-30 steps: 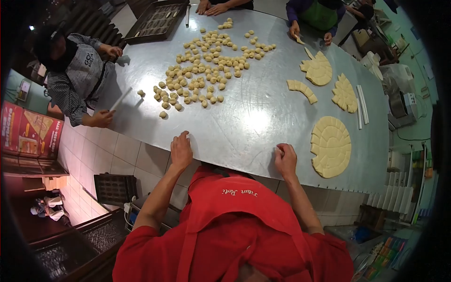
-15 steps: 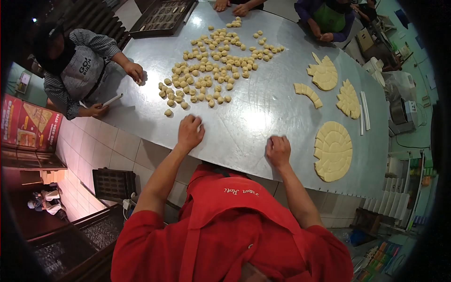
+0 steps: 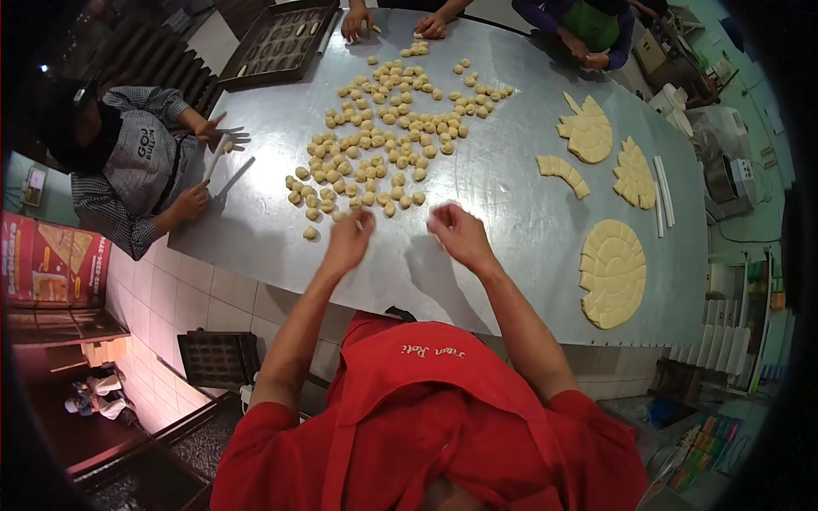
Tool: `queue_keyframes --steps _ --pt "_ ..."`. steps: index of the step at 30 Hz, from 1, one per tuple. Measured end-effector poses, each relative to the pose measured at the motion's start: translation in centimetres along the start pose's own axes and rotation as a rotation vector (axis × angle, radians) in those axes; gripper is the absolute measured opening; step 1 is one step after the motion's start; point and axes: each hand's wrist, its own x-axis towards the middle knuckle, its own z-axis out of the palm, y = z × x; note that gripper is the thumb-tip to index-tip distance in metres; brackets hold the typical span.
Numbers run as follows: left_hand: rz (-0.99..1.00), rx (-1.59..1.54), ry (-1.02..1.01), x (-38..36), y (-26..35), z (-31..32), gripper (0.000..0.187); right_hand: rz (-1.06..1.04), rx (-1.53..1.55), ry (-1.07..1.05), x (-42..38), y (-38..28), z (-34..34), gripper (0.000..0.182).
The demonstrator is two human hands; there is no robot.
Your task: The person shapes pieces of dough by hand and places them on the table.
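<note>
Several pale dough balls [image 3: 400, 111] lie in a broad cluster on the metal table [image 3: 503, 281]. At the near edge of this cluster is my left hand [image 3: 348, 241], its fingers curled inward beside the closest balls. My right hand [image 3: 463, 236] is raised over the table, casting a shadow below it, with its fingers bent together and pointing left. Whether either hand has a dough ball inside the fingers is hidden. A round sheet of scored dough [image 3: 612, 274] lies to the right, with cut dough pieces [image 3: 586, 129] farther back.
White rods [image 3: 662, 196] lie near the right edge. A dark baking tray [image 3: 285, 43] rests at the far left corner. A co-worker on the left holds a rod [image 3: 217, 157]; other people's hands [image 3: 430, 25] are at the far edge.
My right hand has lifted off the table and moved left, toward my left hand. My left hand stays near the cluster's edge. The co-worker on the left has raised the rod.
</note>
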Motion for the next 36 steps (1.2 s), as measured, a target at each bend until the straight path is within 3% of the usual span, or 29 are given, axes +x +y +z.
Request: queue_keyframes --steps 2,4,8,10,14,16,18,23,24,26,27,28,29,30,32,34,36 --pt "0.239 0.055 0.373 4.2 -0.1 -1.5 0.037 -0.197 0.519 0.193 3.2 -1.0 1.3 0.049" --pt "0.285 -0.158 0.466 7.3 0.5 -2.3 0.048 -0.135 0.421 0.176 4.1 -1.8 -0.1 0.06" --pt "0.307 -0.024 0.332 6.9 1.0 -2.9 0.049 -0.057 0.171 0.261 5.6 4.8 -0.6 0.055" --pt "0.277 -0.067 0.254 5.6 -1.6 -1.5 0.045 0.084 -0.138 0.501 5.3 11.4 -1.6 0.051" --pt "0.073 -0.109 0.134 0.3 -3.2 0.0 0.037 0.206 -0.357 1.114 5.5 23.1 -8.4 0.05" --pt "0.062 -0.137 0.112 -1.3 -3.3 0.8 0.036 0.364 -0.423 1.278 7.9 30.0 -13.5 0.055" --pt "0.044 -0.165 0.105 -2.0 -2.6 1.5 0.034 0.579 -0.384 1.299 10.7 32.3 -18.1 0.058" --pt "0.184 -0.147 0.053 -1.1 1.2 2.2 0.028 0.538 -0.183 1.037 10.4 29.1 -21.1 0.059" --pt "0.188 -0.146 0.065 -1.0 1.7 2.7 0.028 0.532 -0.099 0.923 9.8 29.6 -20.8 0.06" --pt "0.157 -0.185 -0.013 -0.9 2.7 4.0 0.026 0.378 -0.139 0.976 7.5 28.1 -15.7 0.053" --pt "0.122 -0.205 -0.052 -1.2 4.0 4.5 0.026 0.375 0.154 0.887 3.9 20.2 -12.9 0.051" --pt "0.12 -0.207 -0.036 -1.2 4.2 5.8 0.026 0.309 0.38 0.704 3.0 22.0 -9.9 0.053" --pt "0.104 -0.298 -0.155 -1.2 3.6 7.4 0.029 0.26 0.987 0.447 0.4 20.0 -7.2 0.047" --pt "0.088 -0.388 -0.273 -1.6 3.6 8.7 0.033 0.347 1.089 0.208 -1.6 18.3 -5.2 0.038" --pt "-0.035 -0.564 -0.261 -3.1 6.0 11.4 0.035 0.164 1.126 0.01 -5.2 14.5 -0.3 0.032" --pt "-0.15 -0.736 -0.253 -3.5 6.8 11.8 0.037 0.09 1.211 -0.064 -7.3 11.2 1.9 0.037" --pt "0.036 -0.345 -0.39 -3.3 7.1 11.8 0.038 0.016 1.039 0.035 -8.1 9.5 2.2 0.036"
